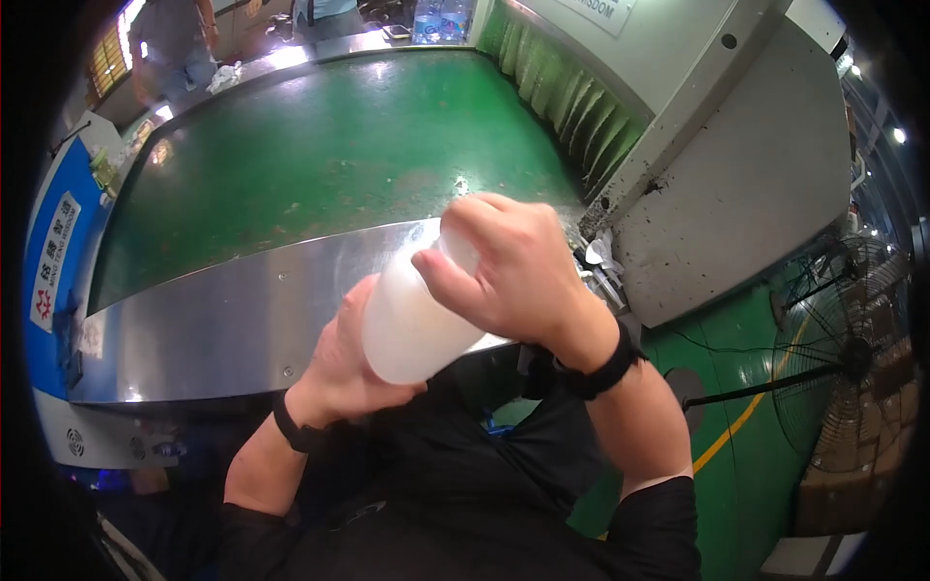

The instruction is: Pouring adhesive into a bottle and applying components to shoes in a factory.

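Observation:
A whitish, translucent plastic bottle [412,324] is held tilted above the steel front edge of the table. My left hand [339,353] is wrapped round its body from the left, with most of the fingers hidden behind it. Over the narrower top end, my right hand [509,266] is closed, thumb bent against the bottle. What sits under the right palm, a cap or just the neck, is hidden. Both wrists carry black bands.
A green conveyor belt [349,155] stretches beyond the steel edge [223,334]. Green strip curtains [572,92] hang from a grey machine housing [741,165]. At the right stands a black floor fan [852,358] beside cardboard boxes [843,484]. Water bottles [441,21] and people are at the far side.

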The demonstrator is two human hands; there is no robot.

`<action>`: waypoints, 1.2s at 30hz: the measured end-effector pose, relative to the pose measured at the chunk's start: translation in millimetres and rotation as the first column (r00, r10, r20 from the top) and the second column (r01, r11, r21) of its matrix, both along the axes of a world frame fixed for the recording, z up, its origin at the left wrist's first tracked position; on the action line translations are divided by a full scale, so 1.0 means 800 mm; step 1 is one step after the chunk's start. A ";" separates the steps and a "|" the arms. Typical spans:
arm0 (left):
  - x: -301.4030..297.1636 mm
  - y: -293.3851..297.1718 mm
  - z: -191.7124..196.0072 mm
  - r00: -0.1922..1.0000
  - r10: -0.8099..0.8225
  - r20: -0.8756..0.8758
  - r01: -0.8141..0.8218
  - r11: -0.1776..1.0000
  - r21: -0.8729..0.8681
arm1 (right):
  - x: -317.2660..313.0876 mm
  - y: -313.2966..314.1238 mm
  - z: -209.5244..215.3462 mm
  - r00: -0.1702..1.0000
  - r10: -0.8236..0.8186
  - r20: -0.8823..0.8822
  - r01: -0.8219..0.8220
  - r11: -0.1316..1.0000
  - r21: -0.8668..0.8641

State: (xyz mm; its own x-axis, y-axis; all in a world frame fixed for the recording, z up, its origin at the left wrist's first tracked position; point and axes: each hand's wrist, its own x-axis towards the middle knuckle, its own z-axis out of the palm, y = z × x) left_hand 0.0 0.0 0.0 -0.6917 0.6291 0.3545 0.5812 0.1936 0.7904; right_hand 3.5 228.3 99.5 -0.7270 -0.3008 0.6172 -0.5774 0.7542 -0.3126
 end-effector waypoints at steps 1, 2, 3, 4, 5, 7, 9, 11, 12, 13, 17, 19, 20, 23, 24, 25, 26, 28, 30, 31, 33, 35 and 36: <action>-0.004 0.004 -0.001 0.999 0.046 0.002 -0.046 0.999 0.010 | -0.010 -0.005 0.005 1.000 -0.010 -0.021 0.010 1.000 0.023; -0.009 0.009 -0.003 0.996 0.088 0.008 -0.088 0.996 0.019 | -0.018 -0.009 0.010 0.997 -0.071 0.027 0.069 0.995 0.075; -0.013 0.014 -0.003 0.992 0.122 -0.036 -0.120 0.991 0.062 | -0.025 -0.015 0.013 0.996 -0.086 -0.021 0.088 0.990 0.109; -0.019 0.018 -0.003 0.985 0.156 -0.077 -0.147 0.983 0.107 | -0.031 -0.020 0.016 0.989 -0.150 -0.007 0.149 0.973 0.174; -0.022 0.027 -0.004 0.977 0.184 -0.108 -0.167 0.974 0.150 | -0.031 -0.024 0.019 0.965 -0.256 0.054 0.233 0.934 0.271; -0.030 0.031 0.003 0.985 0.167 -0.033 -0.165 0.985 0.059 | -0.033 -0.029 0.029 0.961 -0.227 0.159 0.174 0.940 0.293; -0.030 0.031 0.006 0.974 0.182 -0.138 -0.183 0.983 0.004 | -0.035 -0.034 0.038 0.913 -0.276 0.301 0.173 0.929 0.327; -0.029 0.024 0.002 0.971 0.226 -0.078 -0.229 0.973 -0.033 | -0.041 -0.042 0.040 0.922 -0.252 0.294 0.171 0.946 0.275; -0.029 0.019 -0.004 0.959 0.273 -0.081 -0.275 0.961 -0.022 | -0.044 -0.046 0.041 0.938 -0.240 0.249 0.180 0.954 0.242; -0.030 0.013 -0.014 0.946 0.314 -0.086 -0.315 0.949 -0.005 | -0.048 -0.049 0.041 0.932 -0.271 0.241 0.208 0.944 0.256; -0.039 -0.022 -0.055 0.922 0.317 -0.223 -0.340 0.938 -0.072 | -0.062 -0.052 0.035 0.903 -0.226 0.366 0.056 0.905 0.422; -0.036 -0.027 -0.073 0.883 0.439 0.167 -0.446 0.895 0.007 | -0.069 -0.057 0.037 0.892 -0.209 0.402 -0.011 0.877 0.481; -0.043 -0.035 -0.077 0.860 0.459 0.223 -0.456 0.887 -0.068 | -0.068 -0.058 0.034 0.923 -0.178 0.343 0.001 0.889 0.459; -0.053 -0.059 -0.089 0.920 0.389 0.054 -0.380 0.916 -0.127 | -0.072 -0.063 0.016 0.970 -0.082 0.231 -0.021 0.911 0.412; -0.056 -0.068 -0.093 0.931 0.335 0.145 -0.326 0.942 -0.085 | -0.075 -0.065 0.008 0.978 -0.030 0.204 -0.050 0.927 0.372; -0.056 -0.077 -0.097 0.934 0.301 0.195 -0.302 0.953 -0.024 | -0.076 -0.067 0.002 0.980 0.027 0.199 -0.089 0.947 0.308; -0.060 -0.083 -0.100 0.943 0.303 0.135 -0.289 0.950 -0.117 | -0.075 -0.067 -0.003 0.984 0.028 0.174 -0.074 0.962 0.261; -0.070 -0.094 -0.106 0.964 0.266 -0.024 -0.264 0.936 -0.235 | -0.075 -0.064 -0.011 0.989 0.105 0.103 -0.130 0.953 0.274; -0.076 -0.095 -0.114 0.966 0.248 -0.066 -0.257 0.940 -0.224 | -0.075 -0.061 -0.009 0.973 0.135 0.186 -0.192 0.922 0.337; -0.080 -0.093 -0.118 0.966 0.256 -0.020 -0.256 0.954 -0.159 | -0.072 -0.059 -0.007 0.980 0.088 0.177 -0.146 0.926 0.347; -0.089 -0.089 -0.127 0.963 0.257 0.082 -0.256 0.966 -0.028 | -0.070 -0.055 -0.002 0.978 -0.015 0.208 -0.062 0.932 0.356; -0.094 -0.091 -0.133 0.950 0.302 0.082 -0.298 0.953 -0.061 | -0.070 -0.056 0.004 0.986 -0.109 0.130 0.044 0.905 0.424; -0.097 -0.092 -0.137 0.945 0.315 0.091 -0.309 0.948 -0.073 | -0.069 -0.056 0.005 0.984 -0.153 0.087 0.099 0.891 0.442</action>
